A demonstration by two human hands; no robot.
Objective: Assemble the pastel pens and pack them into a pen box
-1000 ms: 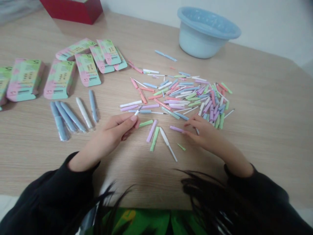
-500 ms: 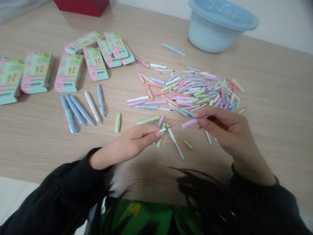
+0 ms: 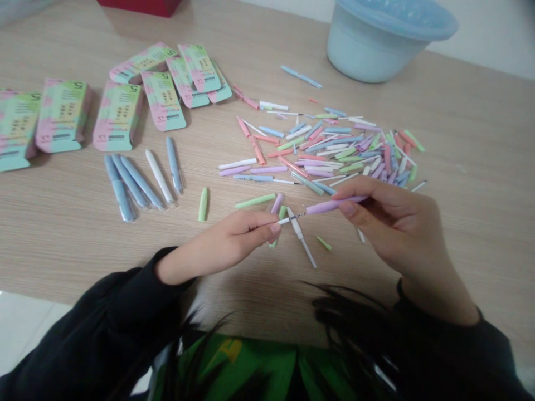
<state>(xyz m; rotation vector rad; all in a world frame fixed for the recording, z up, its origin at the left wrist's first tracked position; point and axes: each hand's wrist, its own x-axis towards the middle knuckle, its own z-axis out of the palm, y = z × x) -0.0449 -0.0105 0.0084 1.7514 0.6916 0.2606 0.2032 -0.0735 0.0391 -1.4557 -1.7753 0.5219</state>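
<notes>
Between thumb and fingers, my left hand [image 3: 234, 239] pinches a white pen refill [image 3: 286, 220] whose dark tip points right. My right hand [image 3: 384, 223] is closed on a purple pen barrel [image 3: 324, 206]. The refill's tip is right at the barrel's left end; whether it is inside I cannot tell. Just under my hands lie a white pen part with a thin stem [image 3: 301, 236], a small green piece [image 3: 324, 243] and a green tube [image 3: 256, 201]. A green cap [image 3: 203, 204] stands apart, left of my left hand.
Beyond my hands spreads a pile of loose pen parts [image 3: 334, 150]. Several blue pens [image 3: 136, 181] and a white pen [image 3: 159, 176] lie at left, below pink-green boxes [image 3: 62, 114]. A blue basin [image 3: 376, 50] stands at the back, a red box [image 3: 144, 4] at the far edge.
The purple barrel and the refill have come together, end to tip, where a small gap showed before. The view has shifted slightly.
</notes>
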